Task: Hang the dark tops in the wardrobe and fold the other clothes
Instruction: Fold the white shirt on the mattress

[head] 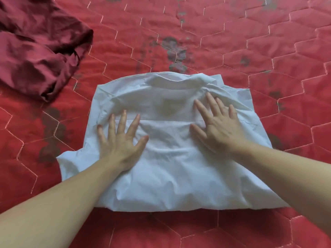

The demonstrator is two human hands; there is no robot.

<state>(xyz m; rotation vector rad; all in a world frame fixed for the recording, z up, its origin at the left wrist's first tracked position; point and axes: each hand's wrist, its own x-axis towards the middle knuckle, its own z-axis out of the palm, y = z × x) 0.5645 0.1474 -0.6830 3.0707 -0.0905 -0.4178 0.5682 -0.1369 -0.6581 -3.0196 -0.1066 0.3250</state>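
A white shirt [170, 167] lies folded into a rough rectangle in the middle of the red quilt, collar at the far edge. My left hand [120, 140] presses flat on its left half, fingers spread and straight. My right hand [216, 126] lies flat on its right half, fingers spread toward the collar. A dark maroon garment [37, 43] sits crumpled at the far left, apart from both hands.
The red quilted bedspread [268, 51] with a hexagon stitch pattern and faded grey prints fills the view around the clothes. A small flap of the white shirt sticks out at the near left.
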